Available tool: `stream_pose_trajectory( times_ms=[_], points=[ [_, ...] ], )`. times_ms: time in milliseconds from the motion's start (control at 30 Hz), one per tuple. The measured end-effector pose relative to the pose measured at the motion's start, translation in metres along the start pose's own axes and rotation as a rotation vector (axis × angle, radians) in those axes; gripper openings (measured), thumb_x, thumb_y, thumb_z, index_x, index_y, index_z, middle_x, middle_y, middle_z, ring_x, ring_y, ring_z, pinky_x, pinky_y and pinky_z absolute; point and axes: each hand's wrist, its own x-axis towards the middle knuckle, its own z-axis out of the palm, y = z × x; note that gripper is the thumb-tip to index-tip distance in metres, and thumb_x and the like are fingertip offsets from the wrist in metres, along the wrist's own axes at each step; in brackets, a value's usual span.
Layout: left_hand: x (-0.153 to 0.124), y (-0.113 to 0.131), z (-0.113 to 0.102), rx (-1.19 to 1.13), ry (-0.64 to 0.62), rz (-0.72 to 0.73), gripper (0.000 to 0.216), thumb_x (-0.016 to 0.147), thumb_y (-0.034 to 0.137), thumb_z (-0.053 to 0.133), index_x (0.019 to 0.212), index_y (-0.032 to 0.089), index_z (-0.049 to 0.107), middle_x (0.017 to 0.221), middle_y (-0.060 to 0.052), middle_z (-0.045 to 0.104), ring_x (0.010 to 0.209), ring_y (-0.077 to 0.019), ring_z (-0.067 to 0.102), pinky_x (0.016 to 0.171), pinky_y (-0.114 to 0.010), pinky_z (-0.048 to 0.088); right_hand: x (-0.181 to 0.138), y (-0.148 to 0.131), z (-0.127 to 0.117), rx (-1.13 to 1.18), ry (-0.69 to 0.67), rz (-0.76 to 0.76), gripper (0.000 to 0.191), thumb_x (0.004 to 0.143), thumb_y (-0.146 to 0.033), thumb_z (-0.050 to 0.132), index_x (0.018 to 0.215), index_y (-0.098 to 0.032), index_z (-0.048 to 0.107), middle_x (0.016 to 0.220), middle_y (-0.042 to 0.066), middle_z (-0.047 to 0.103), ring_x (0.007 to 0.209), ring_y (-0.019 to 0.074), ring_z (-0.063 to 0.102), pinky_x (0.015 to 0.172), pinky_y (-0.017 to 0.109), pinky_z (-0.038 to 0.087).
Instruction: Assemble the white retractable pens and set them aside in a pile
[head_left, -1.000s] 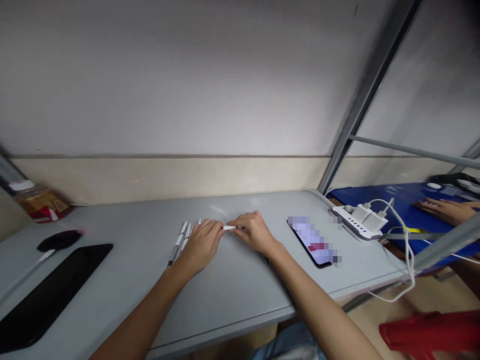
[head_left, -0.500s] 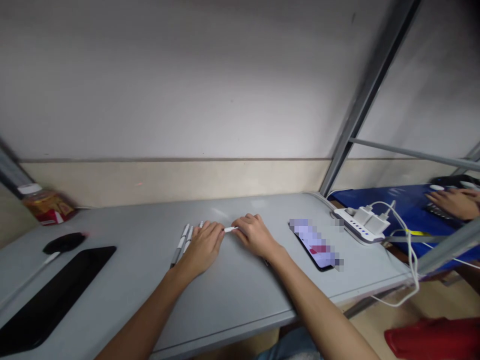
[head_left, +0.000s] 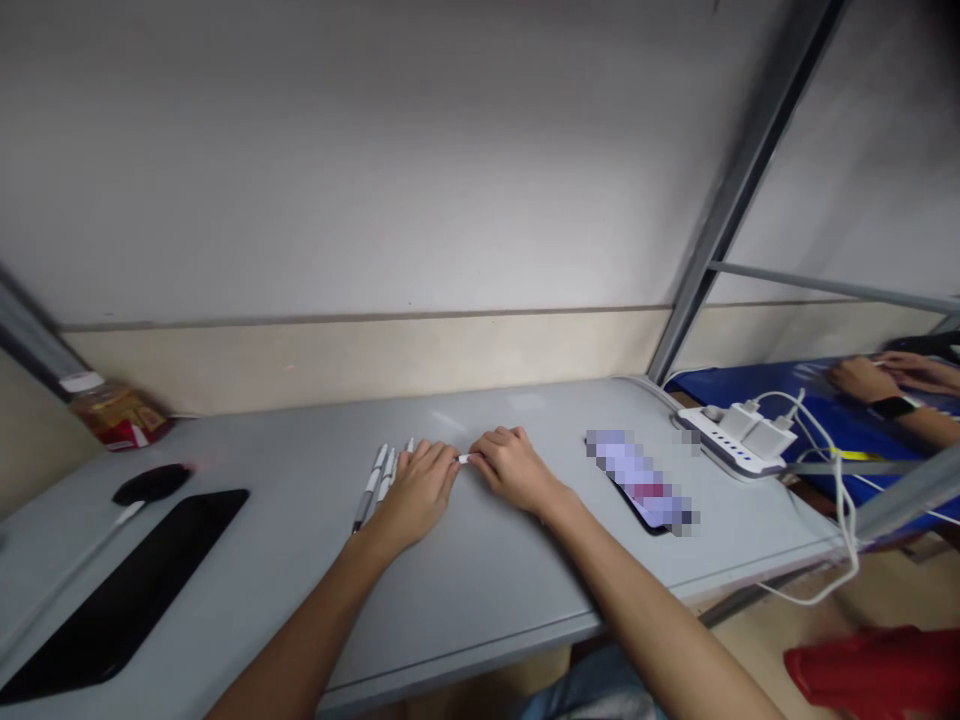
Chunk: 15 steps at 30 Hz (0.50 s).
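My left hand (head_left: 415,492) and my right hand (head_left: 514,468) meet at the middle of a grey table (head_left: 465,590), fingers curled. Between their fingertips they pinch a thin white pen (head_left: 466,458), of which only a short piece shows. Several more white and grey pens (head_left: 377,482) lie side by side on the table just left of my left hand, partly under it.
A phone (head_left: 641,480) with a lit screen lies right of my right hand. A white power strip (head_left: 739,445) with chargers and cables sits at the table's right end. A black pad (head_left: 120,590), a black mouse (head_left: 152,483) and a jar (head_left: 116,412) are at left. Another person's hands (head_left: 885,378) work on a blue table at right.
My two hands have drawn closer together, so less of the white pen shows between them. The view has shifted slightly. The other person's hands at right have moved.
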Motion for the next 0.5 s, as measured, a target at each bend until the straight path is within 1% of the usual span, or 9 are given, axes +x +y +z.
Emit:
stream_pose_trajectory(
  times_ms=[67, 133, 233, 300, 367, 433, 500],
  points=[
    [0.0, 0.0005, 0.0001, 0.002, -0.002, -0.003, 0.027, 0.098, 0.032, 0.03, 0.095, 0.021, 0.055, 0.093, -0.004, 0.059, 0.092, -0.0208, 0.048, 0.079, -0.036, 0.033, -0.0003, 0.0002, 0.0013, 0.021, 0.014, -0.003, 0.021, 0.094, -0.029, 0.051, 0.111, -0.018, 0.058, 0.101, 0.008, 0.066, 0.096, 0.0197, 0.055, 0.084, 0.033, 0.03],
    [0.0001, 0.0012, 0.0, 0.006, -0.012, -0.003, 0.027, 0.098, 0.032, 0.03, 0.095, 0.021, 0.055, 0.093, -0.004, 0.059, 0.092, -0.021, 0.048, 0.08, -0.036, 0.034, -0.0005, 0.0003, 0.0023, 0.041, 0.023, -0.007, 0.022, 0.091, -0.024, 0.056, 0.112, -0.018, 0.057, 0.102, 0.007, 0.065, 0.096, 0.0191, 0.056, 0.084, 0.031, 0.031],
    [0.0002, 0.0018, -0.0002, 0.015, -0.03, -0.002, 0.029, 0.098, 0.033, 0.029, 0.094, 0.021, 0.055, 0.091, -0.004, 0.058, 0.092, -0.0213, 0.047, 0.08, -0.037, 0.034, -0.0004, -0.0005, 0.0026, 0.043, 0.006, -0.009, 0.013, 0.093, -0.02, 0.051, 0.101, -0.017, 0.06, 0.094, 0.006, 0.066, 0.09, 0.0172, 0.057, 0.082, 0.03, 0.032],
    [-0.0001, 0.0012, 0.0002, 0.025, -0.029, -0.002, 0.03, 0.098, 0.033, 0.028, 0.092, 0.021, 0.055, 0.091, -0.004, 0.058, 0.092, -0.0215, 0.047, 0.082, -0.038, 0.035, -0.0003, -0.0017, 0.0023, 0.036, -0.007, -0.011, 0.019, 0.096, -0.023, 0.045, 0.099, -0.017, 0.062, 0.093, 0.007, 0.066, 0.089, 0.017, 0.058, 0.082, 0.03, 0.032],
    [-0.0006, 0.0001, 0.0008, 0.032, -0.018, 0.003, 0.031, 0.098, 0.033, 0.027, 0.091, 0.021, 0.054, 0.091, -0.004, 0.058, 0.092, -0.0214, 0.046, 0.085, -0.039, 0.034, -0.0002, -0.0026, 0.0022, 0.037, -0.006, -0.014, 0.022, 0.098, -0.025, 0.042, 0.102, -0.017, 0.062, 0.095, 0.007, 0.066, 0.09, 0.0174, 0.058, 0.082, 0.031, 0.033],
    [-0.0007, -0.0007, 0.0011, 0.029, -0.01, 0.012, 0.03, 0.098, 0.033, 0.027, 0.094, 0.021, 0.054, 0.092, -0.004, 0.058, 0.092, -0.0211, 0.046, 0.087, -0.039, 0.034, -0.0002, -0.0025, 0.0027, 0.057, 0.012, -0.011, 0.02, 0.095, -0.027, 0.047, 0.108, -0.018, 0.06, 0.1, 0.008, 0.066, 0.092, 0.0182, 0.058, 0.081, 0.03, 0.034],
    [-0.0004, -0.0007, 0.0009, 0.028, -0.02, 0.013, 0.029, 0.098, 0.032, 0.027, 0.096, 0.021, 0.054, 0.093, -0.004, 0.058, 0.092, -0.021, 0.046, 0.085, -0.039, 0.034, -0.0003, -0.0016, 0.0035, 0.084, 0.023, -0.004, 0.02, 0.092, -0.024, 0.053, 0.11, -0.017, 0.058, 0.102, 0.007, 0.065, 0.093, 0.0186, 0.059, 0.079, 0.029, 0.036]
  ],
)
